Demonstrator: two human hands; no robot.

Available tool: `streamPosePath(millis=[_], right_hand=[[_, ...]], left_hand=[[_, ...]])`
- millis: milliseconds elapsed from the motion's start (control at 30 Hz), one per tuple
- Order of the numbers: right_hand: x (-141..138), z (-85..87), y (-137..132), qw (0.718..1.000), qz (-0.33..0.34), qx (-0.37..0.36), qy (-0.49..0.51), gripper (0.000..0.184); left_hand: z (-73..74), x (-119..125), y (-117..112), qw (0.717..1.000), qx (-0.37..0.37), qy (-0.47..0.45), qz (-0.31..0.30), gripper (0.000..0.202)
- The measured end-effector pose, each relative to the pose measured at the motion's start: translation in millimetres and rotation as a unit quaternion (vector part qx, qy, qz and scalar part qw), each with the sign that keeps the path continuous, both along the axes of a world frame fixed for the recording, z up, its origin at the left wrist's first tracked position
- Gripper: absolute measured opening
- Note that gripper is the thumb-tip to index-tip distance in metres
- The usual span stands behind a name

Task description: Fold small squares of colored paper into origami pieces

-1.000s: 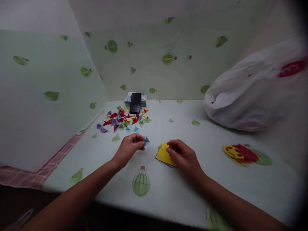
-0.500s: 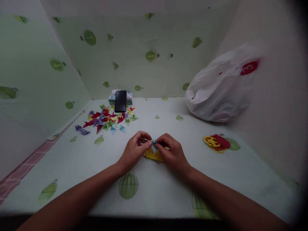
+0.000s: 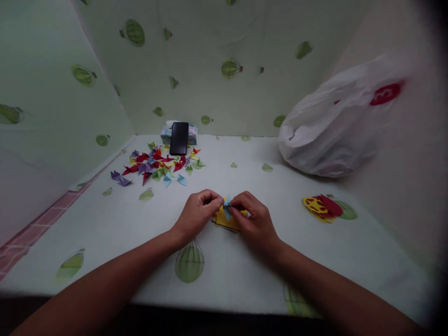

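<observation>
Between my two hands is a small folded piece of light blue paper (image 3: 227, 213), which looks like an origami crane. The thumb and forefinger of my right hand (image 3: 252, 216) pinch it from the right. My left hand (image 3: 199, 212) is closed in a pinch at its left edge, thumb against forefinger. Just below lies a stack of yellow paper (image 3: 226, 221), partly hidden by my hands. Farther back on the left is a loose pile of folded paper cranes (image 3: 154, 169) in red, purple, green, yellow and blue.
Behind the pile, a black phone (image 3: 179, 138) leans on a tissue box (image 3: 192, 134). At right lie red and yellow paper cut-outs (image 3: 322, 208). A full white plastic bag (image 3: 322, 135) stands against the right wall. A balloon-print cloth (image 3: 115, 233) covers the table.
The view has shifted slightly. My left fingers have drawn a little away from the blue paper's middle, while my right hand keeps its pinch on it.
</observation>
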State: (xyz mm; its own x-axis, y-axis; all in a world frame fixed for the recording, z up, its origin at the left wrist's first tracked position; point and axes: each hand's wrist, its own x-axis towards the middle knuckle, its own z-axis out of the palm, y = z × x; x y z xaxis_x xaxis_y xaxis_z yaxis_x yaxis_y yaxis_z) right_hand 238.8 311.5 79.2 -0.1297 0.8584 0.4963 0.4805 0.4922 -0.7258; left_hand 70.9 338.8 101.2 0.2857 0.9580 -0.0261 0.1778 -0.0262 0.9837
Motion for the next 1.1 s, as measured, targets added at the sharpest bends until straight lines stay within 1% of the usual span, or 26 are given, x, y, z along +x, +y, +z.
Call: streamPosePath(millis=[133,267,400,567,700,833,900,1000,1100], right_hand=[[1,-0.3,-1,1.0,-0.009,0.0,0.014,0.01],[3,0.8,0,0.999,-0.009,0.004,0.038,0.011],[2,2.1,0,0.998,0.0,-0.002,0.055,0.011],[3,0.4,0,0.996,0.012,-0.035,0.078,0.01],[4,-1.5,1,0.994,0.025,-0.064,0.081,0.008],[6,-1.3,2,0.992,0.037,-0.089,0.079,0.006],[6,-1.0,2,0.99,0.041,-0.105,0.086,0.006],[6,-1.8,2,0.982,0.043,-0.138,0.125,0.006],[5,-4.1,3,0.965,0.045,-0.174,0.193,0.009]], left_hand=[[-1.7,0,-1,0.997,-0.055,-0.044,-0.009,0.021],[0.1,2,-2,0.99,-0.102,-0.098,-0.022,0.022],[0.4,2,-2,0.986,-0.111,-0.12,-0.031,0.019],[-4.9,-1,1,0.985,-0.113,-0.124,-0.048,0.019],[-6.6,-5,5,0.986,-0.092,-0.123,-0.059,0.02],[-4.1,-9,8,0.995,-0.022,-0.067,-0.078,0.019],[-3.5,-10,9,0.997,0.011,-0.046,-0.068,0.017],[-4.4,-10,9,0.997,0.034,-0.057,-0.047,0.019],[-5.0,-9,8,0.996,0.022,-0.075,-0.037,0.018]])
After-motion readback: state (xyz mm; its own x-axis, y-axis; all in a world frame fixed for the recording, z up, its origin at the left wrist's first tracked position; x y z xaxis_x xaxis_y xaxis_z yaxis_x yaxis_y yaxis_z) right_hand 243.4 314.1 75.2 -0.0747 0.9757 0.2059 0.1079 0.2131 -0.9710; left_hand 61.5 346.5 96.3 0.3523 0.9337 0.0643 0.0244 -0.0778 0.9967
